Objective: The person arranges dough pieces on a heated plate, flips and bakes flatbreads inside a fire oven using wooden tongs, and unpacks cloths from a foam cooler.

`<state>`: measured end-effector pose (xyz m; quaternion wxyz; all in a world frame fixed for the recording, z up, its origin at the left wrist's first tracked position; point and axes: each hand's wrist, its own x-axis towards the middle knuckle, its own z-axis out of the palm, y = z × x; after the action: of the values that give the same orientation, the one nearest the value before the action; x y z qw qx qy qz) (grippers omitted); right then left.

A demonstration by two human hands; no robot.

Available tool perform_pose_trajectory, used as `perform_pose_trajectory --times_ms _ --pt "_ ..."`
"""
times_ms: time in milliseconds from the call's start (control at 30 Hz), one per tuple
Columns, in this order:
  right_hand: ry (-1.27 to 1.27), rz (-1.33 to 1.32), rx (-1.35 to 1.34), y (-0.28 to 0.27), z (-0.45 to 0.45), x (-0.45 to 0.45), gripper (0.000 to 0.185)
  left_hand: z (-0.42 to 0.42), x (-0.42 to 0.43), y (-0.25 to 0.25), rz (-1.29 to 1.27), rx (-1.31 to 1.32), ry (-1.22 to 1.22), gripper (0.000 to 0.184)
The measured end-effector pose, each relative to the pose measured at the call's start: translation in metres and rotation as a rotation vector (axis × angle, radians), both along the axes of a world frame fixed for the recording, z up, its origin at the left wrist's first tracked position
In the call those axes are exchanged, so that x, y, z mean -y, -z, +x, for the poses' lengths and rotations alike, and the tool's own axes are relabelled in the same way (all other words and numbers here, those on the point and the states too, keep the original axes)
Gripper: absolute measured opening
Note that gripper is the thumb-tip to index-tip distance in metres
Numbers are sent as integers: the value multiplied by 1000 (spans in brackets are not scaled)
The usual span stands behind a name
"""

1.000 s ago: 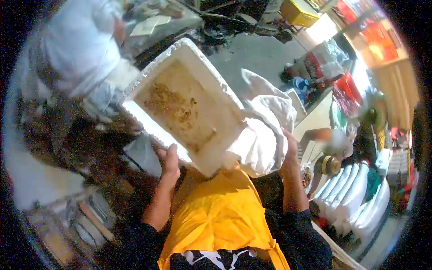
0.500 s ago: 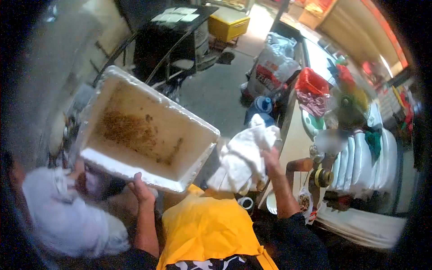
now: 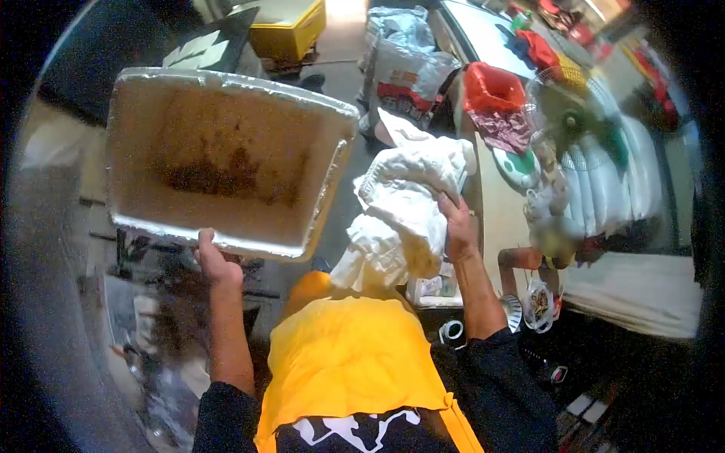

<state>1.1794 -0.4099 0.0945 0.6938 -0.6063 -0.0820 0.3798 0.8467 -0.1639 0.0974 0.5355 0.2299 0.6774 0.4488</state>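
Observation:
My left hand (image 3: 217,259) grips the near rim of a white foam box (image 3: 326,208), thumb over the edge. The box is tilted so its inside faces me, and brown stains cover its bottom. My right hand (image 3: 458,226) is closed on a crumpled white cloth (image 3: 411,181), which hangs down in folds with a yellowish stain low on it. The cloth is to the right of the box, apart from it. Below both is the yellow apron (image 3: 347,355) that I wear.
On the right a counter (image 3: 495,208) holds a red basket (image 3: 492,89), a fan (image 3: 572,121) and stacked white packages (image 3: 604,181). Large sacks (image 3: 408,72) stand on the floor ahead. Behind the box is a yellow chest (image 3: 288,34).
The box has swung up and levelled, its opening turned more towards me. The cloth has risen slightly in my right hand. My view has turned right, and the person at left is out of sight.

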Motion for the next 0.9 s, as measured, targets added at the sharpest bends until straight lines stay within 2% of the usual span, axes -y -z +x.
perform_pose_trajectory --times_ms 33,100,167,233,300,500,600,633,700,733,767,833,900 --pt "-3 12 4 4 -5 34 38 -8 37 9 18 15 -14 64" --pt "28 68 -95 27 -4 28 38 -9 12 16 46 18 67 61" --pt "76 301 -345 36 -7 29 40 -8 14 15 67 76 94 59" --pt "71 278 -341 42 -7 33 43 2 23 -2 62 94 118 60" --pt "83 354 -467 44 -10 33 45 -5 23 9 54 42 123 61" --pt "-48 414 -411 50 -10 31 56 -10 13 24 85 -32 151 54" --pt "-56 473 -564 44 -19 25 58 -15 8 37 63 -20 151 51" --pt "-49 486 -556 40 -27 34 58 -16 12 35 73 -14 162 51" --pt "-48 306 -402 40 -54 55 57 -23 15 32 145 195 220 33" --pt "-75 315 -463 53 -47 45 54 -18 5 28 181 333 312 46" --pt "-81 318 -444 58 -57 55 54 -16 7 28 107 270 256 41" --pt "-109 163 -258 63 -79 63 53 -17 6 27 193 417 387 27" --pt "-82 210 -267 65 -118 76 48 -15 10 17 204 428 384 16"
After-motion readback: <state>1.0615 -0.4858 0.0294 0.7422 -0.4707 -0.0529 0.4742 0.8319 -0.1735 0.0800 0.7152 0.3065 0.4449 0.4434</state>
